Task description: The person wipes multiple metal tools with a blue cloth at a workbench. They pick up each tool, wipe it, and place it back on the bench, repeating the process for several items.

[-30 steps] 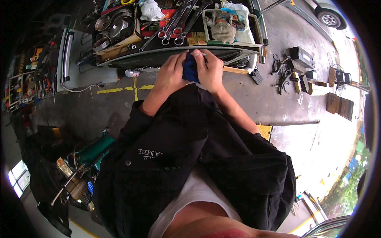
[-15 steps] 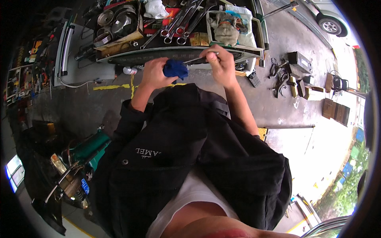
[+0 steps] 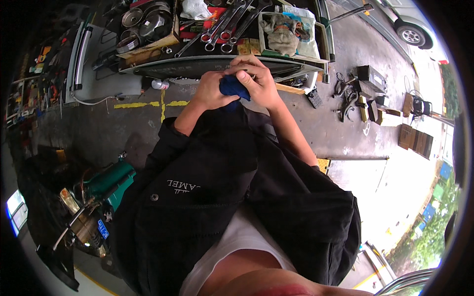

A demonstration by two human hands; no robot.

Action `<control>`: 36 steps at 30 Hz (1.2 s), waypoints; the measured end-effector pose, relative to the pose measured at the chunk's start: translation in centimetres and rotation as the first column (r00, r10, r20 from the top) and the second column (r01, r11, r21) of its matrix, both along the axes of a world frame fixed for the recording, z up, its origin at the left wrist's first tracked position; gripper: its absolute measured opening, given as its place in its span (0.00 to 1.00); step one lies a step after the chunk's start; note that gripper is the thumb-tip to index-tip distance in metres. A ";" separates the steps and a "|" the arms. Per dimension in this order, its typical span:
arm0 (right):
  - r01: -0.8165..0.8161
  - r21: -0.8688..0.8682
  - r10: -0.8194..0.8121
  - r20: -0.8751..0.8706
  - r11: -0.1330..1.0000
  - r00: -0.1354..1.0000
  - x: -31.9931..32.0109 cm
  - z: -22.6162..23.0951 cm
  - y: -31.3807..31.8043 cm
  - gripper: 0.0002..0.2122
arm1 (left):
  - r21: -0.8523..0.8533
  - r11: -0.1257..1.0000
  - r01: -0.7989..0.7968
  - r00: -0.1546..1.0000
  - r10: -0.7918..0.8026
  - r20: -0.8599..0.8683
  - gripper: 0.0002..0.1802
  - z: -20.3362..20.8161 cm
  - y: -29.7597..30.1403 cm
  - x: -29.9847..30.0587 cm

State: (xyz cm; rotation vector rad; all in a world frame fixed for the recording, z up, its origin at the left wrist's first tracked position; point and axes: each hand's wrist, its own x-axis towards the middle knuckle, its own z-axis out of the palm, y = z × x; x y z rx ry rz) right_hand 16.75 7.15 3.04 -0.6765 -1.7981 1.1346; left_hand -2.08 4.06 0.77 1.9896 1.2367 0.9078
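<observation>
While the left hand (image 3: pixel 211 92) clamps its fingers on blue cloth (image 3: pixel 234 88), the right hand (image 3: pixel 260 85) curls fingers against it (grip partly hidden, unclear).

The black jacket (image 3: pixel 301 222) bears white lettering (image 3: pixel 183 186) and a round snap (image 3: pixel 154 198) toward eight o'clock, over a white shirt (image 3: pixel 234 237) at six.

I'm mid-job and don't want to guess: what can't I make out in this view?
Head view: whatever the blue cloth may wrap, hidden by its folds and the right hand.
Head view: fingertips of the left hand, behind the cloth and right hand.
Head view: rest of the white vehicle, cut off at upper right.
Head view: small items at far left, too dark and blurred.
</observation>
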 end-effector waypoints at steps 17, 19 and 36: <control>-0.276 -0.666 0.170 -0.221 0.693 0.960 0.6 -4.3 -2.5 0.20 | -0.694 0.715 -0.086 -0.051 0.692 0.720 0.15 -1.4 1.4 -1.8; -0.296 -0.644 0.143 -0.280 0.705 0.949 0.8 -4.2 -2.4 0.15 | -0.694 0.719 -0.026 -0.048 0.693 0.720 0.13 -1.3 1.2 -2.2; -0.106 -0.616 -0.008 -0.179 0.780 0.984 -0.6 -3.1 -3.6 0.09 | -0.598 0.799 0.060 0.110 0.590 0.800 0.22 -0.7 0.6 -2.5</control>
